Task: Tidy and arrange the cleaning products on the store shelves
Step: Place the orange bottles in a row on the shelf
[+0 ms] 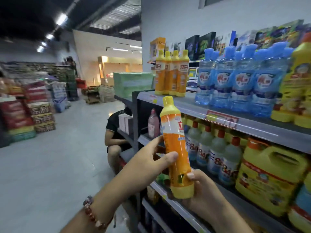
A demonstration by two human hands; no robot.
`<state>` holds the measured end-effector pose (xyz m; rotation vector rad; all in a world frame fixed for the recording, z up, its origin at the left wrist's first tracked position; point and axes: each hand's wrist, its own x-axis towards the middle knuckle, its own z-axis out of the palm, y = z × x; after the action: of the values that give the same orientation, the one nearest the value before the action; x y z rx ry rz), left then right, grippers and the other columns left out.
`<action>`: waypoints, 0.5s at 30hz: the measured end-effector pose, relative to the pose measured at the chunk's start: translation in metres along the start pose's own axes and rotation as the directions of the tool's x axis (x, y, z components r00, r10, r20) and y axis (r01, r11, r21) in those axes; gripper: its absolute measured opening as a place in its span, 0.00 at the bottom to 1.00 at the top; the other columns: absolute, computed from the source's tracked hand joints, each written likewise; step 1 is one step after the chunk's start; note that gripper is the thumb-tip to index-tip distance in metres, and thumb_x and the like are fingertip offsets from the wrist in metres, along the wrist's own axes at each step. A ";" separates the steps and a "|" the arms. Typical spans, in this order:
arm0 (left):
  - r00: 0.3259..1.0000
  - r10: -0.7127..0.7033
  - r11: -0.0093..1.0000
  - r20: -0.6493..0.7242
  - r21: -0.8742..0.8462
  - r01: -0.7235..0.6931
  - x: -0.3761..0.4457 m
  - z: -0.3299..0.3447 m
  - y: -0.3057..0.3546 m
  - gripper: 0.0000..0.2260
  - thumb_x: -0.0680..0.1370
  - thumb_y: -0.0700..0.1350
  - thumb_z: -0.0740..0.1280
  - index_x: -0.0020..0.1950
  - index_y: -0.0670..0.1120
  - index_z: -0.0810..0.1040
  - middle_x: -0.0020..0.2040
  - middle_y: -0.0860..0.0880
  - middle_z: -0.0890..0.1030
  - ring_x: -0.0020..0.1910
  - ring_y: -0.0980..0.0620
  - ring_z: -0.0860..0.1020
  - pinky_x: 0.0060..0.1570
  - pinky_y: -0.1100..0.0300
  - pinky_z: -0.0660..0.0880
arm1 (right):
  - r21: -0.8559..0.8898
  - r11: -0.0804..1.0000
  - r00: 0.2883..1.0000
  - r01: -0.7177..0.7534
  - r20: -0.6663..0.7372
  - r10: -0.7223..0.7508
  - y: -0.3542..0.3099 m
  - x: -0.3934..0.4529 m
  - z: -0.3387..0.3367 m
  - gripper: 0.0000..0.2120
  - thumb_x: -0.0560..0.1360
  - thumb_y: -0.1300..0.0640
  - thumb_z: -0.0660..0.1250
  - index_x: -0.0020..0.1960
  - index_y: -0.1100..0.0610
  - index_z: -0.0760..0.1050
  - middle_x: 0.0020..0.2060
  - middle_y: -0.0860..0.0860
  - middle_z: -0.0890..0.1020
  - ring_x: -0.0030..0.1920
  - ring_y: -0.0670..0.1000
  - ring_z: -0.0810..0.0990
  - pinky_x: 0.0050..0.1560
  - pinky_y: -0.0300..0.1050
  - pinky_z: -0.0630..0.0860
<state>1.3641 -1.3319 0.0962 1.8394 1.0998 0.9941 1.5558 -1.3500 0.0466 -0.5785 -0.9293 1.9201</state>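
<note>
I hold an orange dish-soap bottle with a yellow cap upright in front of the shelves. My left hand pinches its middle between thumb and fingers. My right hand grips its yellow base from below. On the top shelf stand several matching orange bottles at the left end, then several blue bottles and large yellow bottles to the right.
The shelf below carries white bottles with red caps, yellow jugs and a pink bottle. A person in black crouches at the shelf's far end. Stacked cartons line the left of the grey floor.
</note>
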 end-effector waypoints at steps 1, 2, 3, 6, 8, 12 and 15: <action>1.000 -0.007 1.000 -0.015 0.002 0.007 0.015 -0.010 -0.007 0.24 0.69 0.74 0.69 0.63 0.75 0.69 0.62 0.65 0.80 0.62 0.63 0.79 0.63 0.54 0.79 | -0.090 0.996 0.999 0.026 -0.046 -0.030 -0.002 0.019 -0.001 0.35 0.60 0.57 0.77 0.67 0.57 0.78 0.55 0.62 0.84 0.47 0.58 0.84 0.44 0.52 0.81; 1.000 -0.008 1.000 -0.026 0.000 0.008 0.032 -0.019 -0.013 0.24 0.69 0.73 0.69 0.63 0.73 0.71 0.62 0.64 0.81 0.61 0.62 0.80 0.63 0.53 0.78 | -0.186 0.981 0.992 0.054 -0.100 -0.073 -0.006 0.038 -0.001 0.35 0.59 0.55 0.76 0.66 0.54 0.79 0.56 0.60 0.84 0.49 0.57 0.84 0.46 0.52 0.80; 0.999 -0.004 1.000 -0.032 0.000 0.004 0.049 -0.028 -0.019 0.25 0.69 0.72 0.70 0.65 0.69 0.72 0.62 0.62 0.81 0.61 0.61 0.80 0.63 0.51 0.78 | -0.282 0.957 0.980 0.071 -0.159 -0.119 -0.011 0.056 -0.001 0.36 0.58 0.53 0.76 0.66 0.52 0.78 0.56 0.57 0.85 0.50 0.56 0.84 0.48 0.53 0.80; 1.000 0.007 1.000 -0.017 -0.002 -0.007 0.101 -0.053 -0.033 0.25 0.70 0.68 0.72 0.64 0.62 0.76 0.58 0.62 0.84 0.56 0.61 0.82 0.61 0.54 0.78 | -0.501 0.860 0.922 0.102 -0.276 -0.271 -0.026 0.111 -0.001 0.34 0.57 0.53 0.76 0.63 0.44 0.76 0.51 0.49 0.87 0.52 0.52 0.85 0.50 0.48 0.80; 1.000 0.003 1.000 0.008 -0.028 -0.003 0.130 -0.075 -0.043 0.21 0.71 0.65 0.74 0.61 0.63 0.75 0.54 0.65 0.84 0.53 0.64 0.82 0.56 0.59 0.79 | -0.585 0.805 0.904 0.104 -0.281 -0.322 -0.036 0.150 0.005 0.39 0.52 0.49 0.76 0.63 0.41 0.75 0.52 0.45 0.86 0.52 0.49 0.85 0.49 0.47 0.81; 0.998 0.062 0.991 -0.027 -0.119 -0.065 0.177 -0.119 -0.072 0.18 0.69 0.60 0.74 0.58 0.63 0.76 0.51 0.65 0.84 0.51 0.64 0.83 0.48 0.66 0.80 | -0.611 0.776 0.873 0.155 -0.283 -0.397 -0.037 0.224 0.018 0.38 0.51 0.46 0.76 0.61 0.37 0.74 0.52 0.42 0.85 0.53 0.48 0.85 0.54 0.51 0.82; 0.992 0.119 0.979 -0.051 -0.163 -0.125 0.212 -0.146 -0.083 0.15 0.70 0.59 0.74 0.55 0.66 0.77 0.52 0.63 0.85 0.51 0.62 0.84 0.47 0.64 0.80 | -0.648 0.732 0.839 0.208 -0.266 -0.474 -0.047 0.262 0.026 0.34 0.60 0.54 0.76 0.64 0.38 0.74 0.54 0.44 0.85 0.52 0.48 0.86 0.48 0.44 0.83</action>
<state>1.2764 -1.0786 0.1322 1.7747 0.9077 1.1638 1.4345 -1.1157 0.0933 -1.0534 -1.2562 1.0648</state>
